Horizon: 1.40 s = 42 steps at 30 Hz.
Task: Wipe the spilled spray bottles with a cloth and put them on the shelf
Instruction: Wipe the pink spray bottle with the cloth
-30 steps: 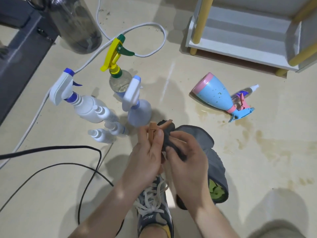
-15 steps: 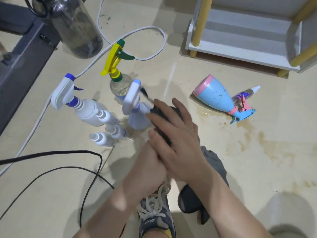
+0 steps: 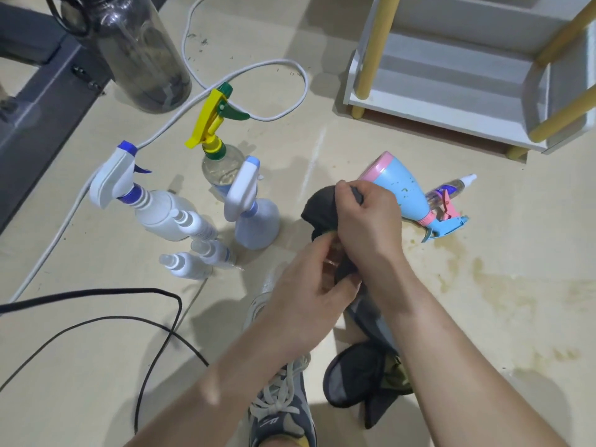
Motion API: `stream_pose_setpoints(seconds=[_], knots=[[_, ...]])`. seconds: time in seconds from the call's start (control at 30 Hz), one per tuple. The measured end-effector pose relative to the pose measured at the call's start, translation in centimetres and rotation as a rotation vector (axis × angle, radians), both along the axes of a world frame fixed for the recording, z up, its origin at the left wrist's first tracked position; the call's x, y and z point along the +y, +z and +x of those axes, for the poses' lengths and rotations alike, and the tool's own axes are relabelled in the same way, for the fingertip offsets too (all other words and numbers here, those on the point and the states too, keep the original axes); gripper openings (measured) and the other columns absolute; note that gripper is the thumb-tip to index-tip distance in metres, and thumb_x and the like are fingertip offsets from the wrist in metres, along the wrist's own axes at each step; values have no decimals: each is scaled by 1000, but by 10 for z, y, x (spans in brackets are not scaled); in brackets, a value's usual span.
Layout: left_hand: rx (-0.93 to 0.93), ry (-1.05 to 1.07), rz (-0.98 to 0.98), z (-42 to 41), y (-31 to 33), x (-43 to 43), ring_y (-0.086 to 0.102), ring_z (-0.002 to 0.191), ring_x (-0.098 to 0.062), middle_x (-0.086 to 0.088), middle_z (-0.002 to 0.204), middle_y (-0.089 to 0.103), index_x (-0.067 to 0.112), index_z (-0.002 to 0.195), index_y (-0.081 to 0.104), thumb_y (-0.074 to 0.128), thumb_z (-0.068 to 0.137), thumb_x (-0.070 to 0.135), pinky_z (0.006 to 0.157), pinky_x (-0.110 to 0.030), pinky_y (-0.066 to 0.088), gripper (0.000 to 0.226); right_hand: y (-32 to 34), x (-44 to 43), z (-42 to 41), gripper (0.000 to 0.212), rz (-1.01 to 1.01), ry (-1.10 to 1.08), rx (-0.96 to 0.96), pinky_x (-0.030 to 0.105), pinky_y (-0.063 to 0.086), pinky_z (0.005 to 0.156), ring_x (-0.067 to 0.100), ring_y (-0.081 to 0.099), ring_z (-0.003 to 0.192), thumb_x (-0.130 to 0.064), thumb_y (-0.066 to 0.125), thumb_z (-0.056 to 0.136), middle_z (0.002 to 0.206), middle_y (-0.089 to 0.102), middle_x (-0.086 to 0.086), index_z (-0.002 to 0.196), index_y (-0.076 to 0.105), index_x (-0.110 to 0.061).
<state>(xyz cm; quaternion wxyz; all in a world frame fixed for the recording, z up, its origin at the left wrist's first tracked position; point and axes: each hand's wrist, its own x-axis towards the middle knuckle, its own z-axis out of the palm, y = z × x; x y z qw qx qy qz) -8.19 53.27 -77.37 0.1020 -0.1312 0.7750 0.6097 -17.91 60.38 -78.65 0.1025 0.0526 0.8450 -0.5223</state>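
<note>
Cloth, dark grey, is bunched between both hands above the floor, its tail hanging down beside the shoe. Right hand is clenched over the top of the cloth, knuckles up. Left hand grips the lower part from below, fingers curled. Whatever's wrapped inside is hidden, can't tell. Blue-pink bottle lies on its side just beyond the right hand, at the edge of a yellowish spill. Clear bottle lies right behind it. On the left, standing upright: white bottle, yellow-trigger bottle, pale blue bottle, and three small white bottles close together. Shelf top right, well apart from all bottles.
</note>
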Motion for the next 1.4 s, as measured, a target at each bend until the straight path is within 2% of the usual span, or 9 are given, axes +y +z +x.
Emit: stream_pose_setpoints(seconds=[0.07,0.17,0.33,0.53,0.67,0.97,1.1,1.23,1.4], knots=[[-10,50,55,0,0,-3,62,85,3,22,96,65,40,107,54,68,87,16,80,-21,53,34,-2,3,-1,37,-370,-280,-286,32,38,63,21,45,60,-23,55,94,55,46,-7,57,47,-19],[-51,126,166,0,1,-11,63,91,0,11,97,68,32,119,56,67,85,25,80,-12,49,37,-12,24,11,39,-921,-447,-814,47,49,95,35,67,93,-31,60,93,101,70,17,114,64,1],[-209,215,397,-5,10,-9,60,71,-1,2,86,64,19,118,58,53,98,19,59,-6,46,22,-22,50,33,39,-1096,-469,-816,48,54,85,33,67,87,-28,51,99,115,65,21,131,57,-7],[-291,271,568,-6,5,-7,61,74,-6,2,84,68,15,108,63,53,94,17,58,-16,48,17,-15,64,44,21,-1005,-282,-815,30,59,54,20,72,64,-23,51,93,80,74,8,103,63,-9],[-238,303,488,-4,0,-10,64,74,-7,2,82,67,13,106,64,75,76,8,63,-17,51,32,-6,69,45,26,-1069,-222,-911,36,56,67,28,64,76,-22,57,93,92,64,16,113,59,-5],[-3,146,-255,-6,7,-17,65,81,0,11,85,70,33,94,65,70,77,26,77,-25,52,19,10,41,49,25,-766,28,-362,42,52,80,34,61,89,-4,56,93,107,70,22,115,68,-1],[51,241,-195,-4,12,-33,70,83,-2,20,83,73,36,86,69,74,80,4,82,-27,55,33,-2,21,55,28,-734,54,-344,21,55,70,14,70,82,-6,46,102,108,70,20,122,63,3],[80,260,-181,8,12,-36,68,75,5,25,78,71,32,84,68,69,79,-11,70,-7,49,43,-8,11,53,25,-717,63,-447,39,58,85,22,71,88,-20,48,103,100,75,14,110,71,-11],[62,403,-106,17,6,-53,70,81,-5,16,81,75,33,85,72,71,82,-4,74,-11,49,37,-5,0,53,29,-287,122,-167,28,54,66,5,62,63,-20,55,98,67,70,-10,77,74,-22]])
